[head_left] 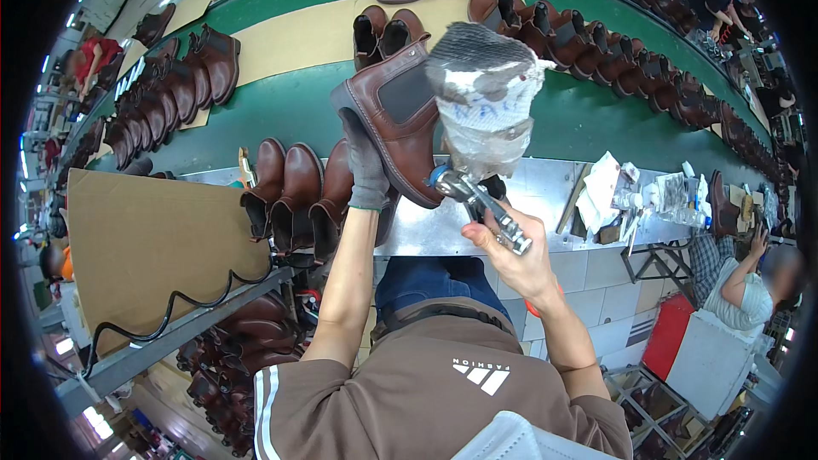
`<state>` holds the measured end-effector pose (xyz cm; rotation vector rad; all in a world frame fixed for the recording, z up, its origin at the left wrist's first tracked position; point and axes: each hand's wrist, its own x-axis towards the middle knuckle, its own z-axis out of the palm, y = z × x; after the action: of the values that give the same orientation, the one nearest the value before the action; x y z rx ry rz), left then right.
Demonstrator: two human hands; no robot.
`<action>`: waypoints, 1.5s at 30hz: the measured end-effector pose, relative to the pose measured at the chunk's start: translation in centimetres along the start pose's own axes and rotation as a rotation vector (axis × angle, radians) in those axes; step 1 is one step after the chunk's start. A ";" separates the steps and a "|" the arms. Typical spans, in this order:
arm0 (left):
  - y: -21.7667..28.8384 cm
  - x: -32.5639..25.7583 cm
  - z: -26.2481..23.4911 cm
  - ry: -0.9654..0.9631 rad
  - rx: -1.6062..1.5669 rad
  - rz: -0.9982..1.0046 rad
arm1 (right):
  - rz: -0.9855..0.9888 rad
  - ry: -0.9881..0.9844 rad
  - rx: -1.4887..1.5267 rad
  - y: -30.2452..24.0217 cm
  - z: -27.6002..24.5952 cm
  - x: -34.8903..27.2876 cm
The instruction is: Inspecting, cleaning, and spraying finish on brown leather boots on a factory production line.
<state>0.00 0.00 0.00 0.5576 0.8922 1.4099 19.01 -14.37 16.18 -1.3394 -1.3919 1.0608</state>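
I see brown boots (294, 196) lined up on the steel bench (545, 183), more rows on the green conveyor (281, 106). Cardboard sheet (149, 234) leans left. White rags and bottles (635, 192) clutter the bench's right end. Another person (737, 281) sits lower right.

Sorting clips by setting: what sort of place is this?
Most likely a shoe factory line. Brown boots stand in rows on a green conveyor, and the left hand holds a boot beside a spray gun in the right hand.
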 end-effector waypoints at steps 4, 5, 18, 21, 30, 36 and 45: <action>2.7 -1.1 2.7 -0.042 -0.157 -0.165 | 0.222 -0.015 -0.001 0.3 -0.5 0.4; 3.2 -1.6 3.5 -0.064 -0.198 -0.180 | 0.245 -0.001 0.000 0.6 -0.6 0.5; 2.7 -1.4 3.2 0.018 -0.023 -0.083 | 0.072 -0.104 0.015 -0.3 0.2 0.1; 2.5 -1.0 3.2 -0.032 -0.066 -0.059 | 0.088 -0.121 0.014 0.5 0.4 0.6; 2.7 -1.3 3.4 -0.078 -0.165 -0.129 | 0.178 0.078 -0.032 1.4 -0.6 1.0; 2.2 -1.2 2.7 -0.045 -0.151 -0.198 | 0.103 0.180 -0.088 1.6 -1.0 1.0; -2.1 0.8 -1.1 -0.246 -0.121 -0.287 | 0.029 0.135 0.037 0.4 -0.5 -0.6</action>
<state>0.31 0.37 -2.52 0.4782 0.6563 1.0999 19.59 -14.91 15.85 -1.3819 -1.2512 0.9918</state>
